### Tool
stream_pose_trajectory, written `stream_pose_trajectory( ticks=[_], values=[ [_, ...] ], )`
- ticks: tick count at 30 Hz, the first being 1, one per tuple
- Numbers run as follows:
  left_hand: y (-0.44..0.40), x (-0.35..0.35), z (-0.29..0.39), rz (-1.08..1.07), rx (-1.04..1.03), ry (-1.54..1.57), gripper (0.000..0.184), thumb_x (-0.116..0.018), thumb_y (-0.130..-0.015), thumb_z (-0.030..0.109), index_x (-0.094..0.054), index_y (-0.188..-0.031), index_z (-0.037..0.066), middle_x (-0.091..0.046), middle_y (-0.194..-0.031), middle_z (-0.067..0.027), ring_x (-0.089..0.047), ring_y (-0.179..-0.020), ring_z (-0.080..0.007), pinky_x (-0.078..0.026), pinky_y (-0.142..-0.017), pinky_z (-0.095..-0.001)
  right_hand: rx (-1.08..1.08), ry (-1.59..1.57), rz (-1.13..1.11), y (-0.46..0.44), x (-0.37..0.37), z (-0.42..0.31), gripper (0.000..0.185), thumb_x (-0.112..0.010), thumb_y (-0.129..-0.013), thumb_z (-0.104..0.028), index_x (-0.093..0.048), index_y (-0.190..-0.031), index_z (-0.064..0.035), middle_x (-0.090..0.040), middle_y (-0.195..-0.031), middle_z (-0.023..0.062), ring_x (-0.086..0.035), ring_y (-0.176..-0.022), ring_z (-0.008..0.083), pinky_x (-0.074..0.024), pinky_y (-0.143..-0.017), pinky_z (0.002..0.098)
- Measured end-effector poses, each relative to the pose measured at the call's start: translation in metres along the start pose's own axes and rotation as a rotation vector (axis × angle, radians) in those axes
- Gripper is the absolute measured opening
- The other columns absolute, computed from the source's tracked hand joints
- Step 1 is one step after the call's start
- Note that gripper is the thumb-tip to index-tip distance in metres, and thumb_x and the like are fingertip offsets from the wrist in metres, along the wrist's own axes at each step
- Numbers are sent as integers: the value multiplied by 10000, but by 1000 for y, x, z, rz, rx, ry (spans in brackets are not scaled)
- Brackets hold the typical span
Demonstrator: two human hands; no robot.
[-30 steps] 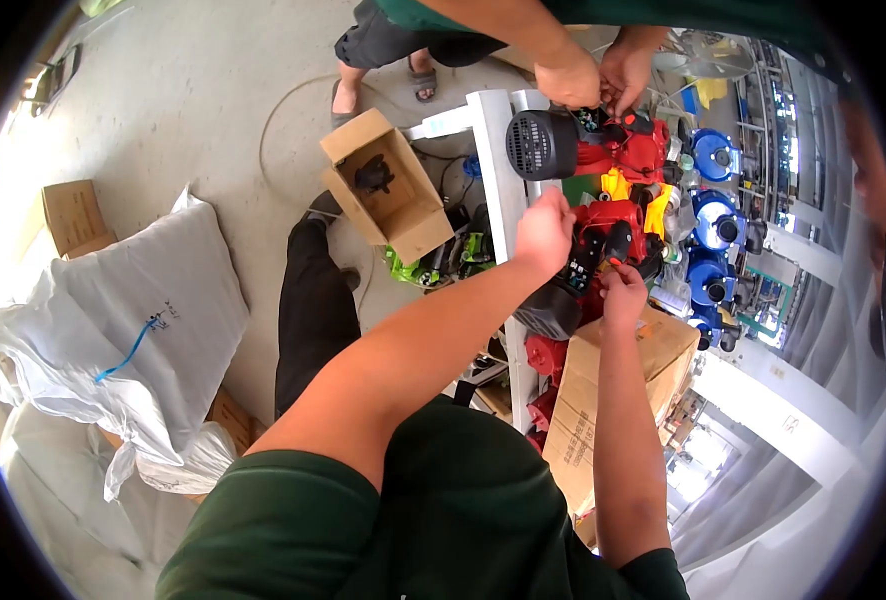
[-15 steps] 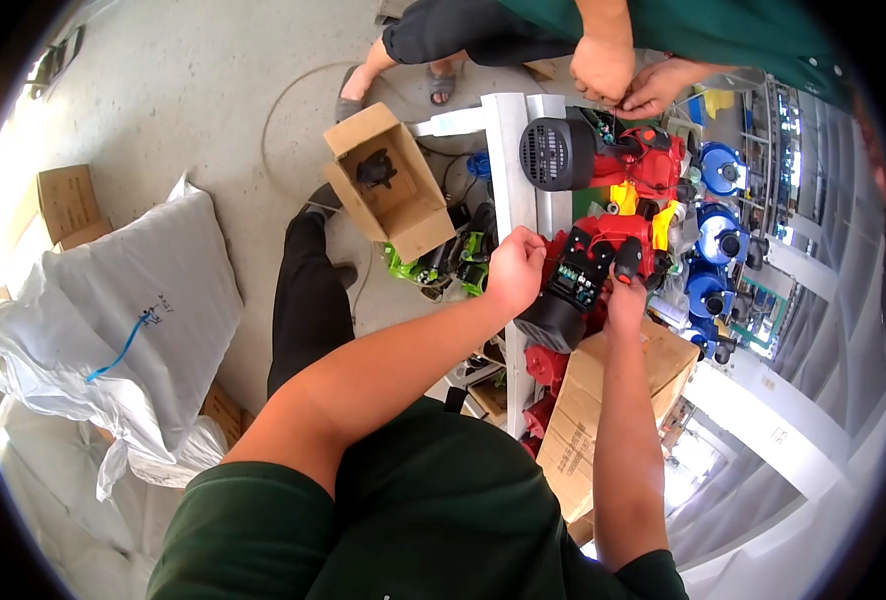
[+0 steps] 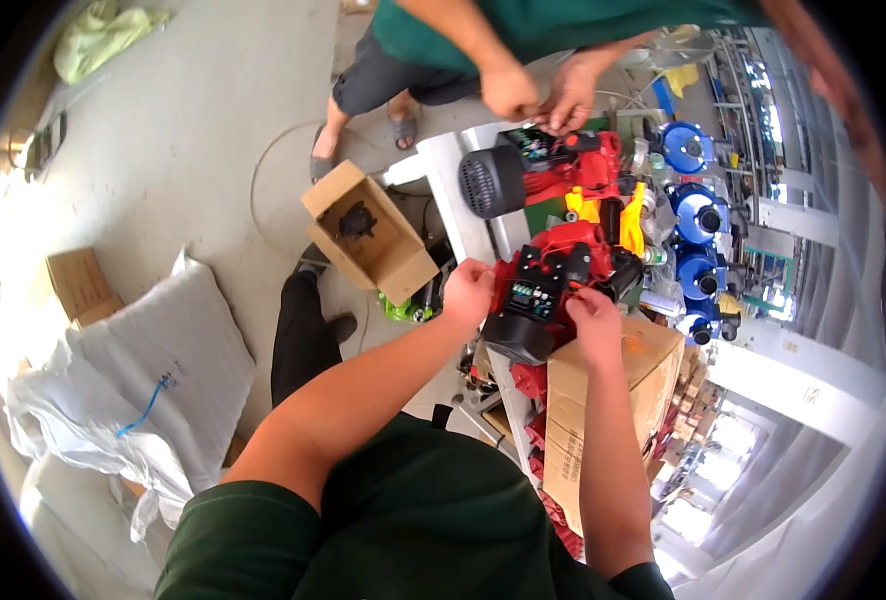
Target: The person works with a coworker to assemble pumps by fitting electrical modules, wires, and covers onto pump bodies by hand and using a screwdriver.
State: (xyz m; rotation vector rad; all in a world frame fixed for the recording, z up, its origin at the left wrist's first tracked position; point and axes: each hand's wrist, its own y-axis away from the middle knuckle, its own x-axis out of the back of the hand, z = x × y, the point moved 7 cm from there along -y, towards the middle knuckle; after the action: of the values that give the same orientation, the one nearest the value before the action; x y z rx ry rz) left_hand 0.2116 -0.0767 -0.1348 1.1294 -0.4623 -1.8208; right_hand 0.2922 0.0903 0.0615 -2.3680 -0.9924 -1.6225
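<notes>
A red and black power tool [image 3: 529, 292] lies in front of me, its black housing uncovered and a circuit board with small connectors showing. At its left edge is my left hand [image 3: 469, 288], fingertips pinched together; whatever they hold is too small to make out. My right hand [image 3: 595, 318] is at the tool's right side, thumb and fingers closed beside a small orange-red part near the black grip [image 3: 576, 262]. What lies between those fingertips is hidden. A second red tool [image 3: 573, 168], with a black vented motor cover [image 3: 491, 182], lies just beyond.
A co-worker's hands [image 3: 538, 98] work over the second tool. Blue machines [image 3: 700, 213] line the right side, with yellow parts [image 3: 631, 220] nearer. An open cardboard box [image 3: 371, 228] holds a black part. A closed carton [image 3: 603, 400] stands near my right forearm; a white sack [image 3: 178, 370] lies left.
My view has shifted, so the bench appears further left. My right hand has come off the black grip to the tool's near right side. My left hand stays pinched at the left edge.
</notes>
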Motion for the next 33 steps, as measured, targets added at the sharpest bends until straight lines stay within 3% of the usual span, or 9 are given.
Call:
stream_pose_trajectory(
  ticks=[1, 4, 7, 13, 22, 26, 27, 30, 33],
  values=[
    [2, -1, 2, -15, 26, 19, 126, -604, -1033, 113, -637, -1108, 18, -684, -946, -71, -704, -804, -172, -558, -689, -328, 28, -51, 1, 19, 11, -12, 332, -758, -924, -129, -699, -1201, 45, -719, -1188, 142, -697, -1057, 206, -564, -918, 334],
    [9, 3, 4, 22, 110, 26, 307, -613, -1041, 186, -579, -1320, 60, -659, -1024, -69, -694, -803, -179, -555, -705, -326, 303, -323, 71, 65, 60, -35, 277, -731, -947, -96, -698, -1200, 13, -687, -1251, 139, -689, -1082, 210, -567, -921, 331],
    [8, 15, 4, 56, 108, 2, 383, -625, -1003, 157, -527, -1365, 79, -654, -1030, -70, -654, -778, -170, -554, -715, -319, 391, -100, 325, 95, 130, -22, 222, -700, -969, -77, -694, -1180, -10, -689, -1223, 118, -690, -1031, 200, -567, -889, 332],
    [24, 26, 19, 36, 79, -195, 264, -636, -993, 143, -606, -1248, 79, -674, -1000, -47, -672, -773, -169, -542, -664, -308, 117, -181, 574, 92, 172, 103, 186, -692, -973, -77, -688, -1154, -31, -680, -1128, 84, -663, -911, 208, -542, -807, 339],
    [4, 8, 41, 3, -170, -485, 175, -646, -972, 94, -683, -1138, 54, -683, -885, -25, -649, -721, -125, -533, -657, -285, 265, 23, 668, 107, 165, 77, 131, -690, -958, -127, -695, -1048, -33, -665, -1153, 125, -622, -1082, 342, -526, -942, 413],
    [4, 0, 65, 41, -396, -865, 183, -650, -956, 104, -733, -1113, 61, -733, -953, -126, -733, -813, -241, -578, -741, -359, 264, 61, 669, 108, 165, 75, 110, -693, -950, -126, -701, -1020, -42, -658, -1152, 112, -599, -1113, 338, -514, -951, 426],
    [-5, -2, 65, 19, -432, -891, 190, -647, -938, 78, -737, -1103, 57, -732, -1019, -173, -741, -888, -317, -583, -812, -410, 275, 75, 673, 107, 165, 74, 107, -694, -947, -122, -700, -1016, -41, -656, -1146, 112, -598, -1109, 340, -512, -951, 430],
    [-9, -31, 83, -128, -795, -1109, 217, -641, -927, 54, -736, -1122, 56, -715, -1109, -174, -727, -960, -364, -576, -860, -438, 304, 112, 687, 107, 164, 71, 99, -697, -935, -106, -696, -1005, -35, -650, -1132, 116, -594, -1098, 348, -507, -952, 440],
    [-4, -60, 98, -286, -899, -1254, 331, -571, -897, -48, -720, -1170, 64, -676, -1189, -177, -667, -1092, -409, -550, -926, -467, 327, 128, 688, 103, 160, 69, 91, -700, -922, -83, -692, -992, -26, -647, -1123, 123, -594, -1083, 355, -503, -956, 444]
  ],
)
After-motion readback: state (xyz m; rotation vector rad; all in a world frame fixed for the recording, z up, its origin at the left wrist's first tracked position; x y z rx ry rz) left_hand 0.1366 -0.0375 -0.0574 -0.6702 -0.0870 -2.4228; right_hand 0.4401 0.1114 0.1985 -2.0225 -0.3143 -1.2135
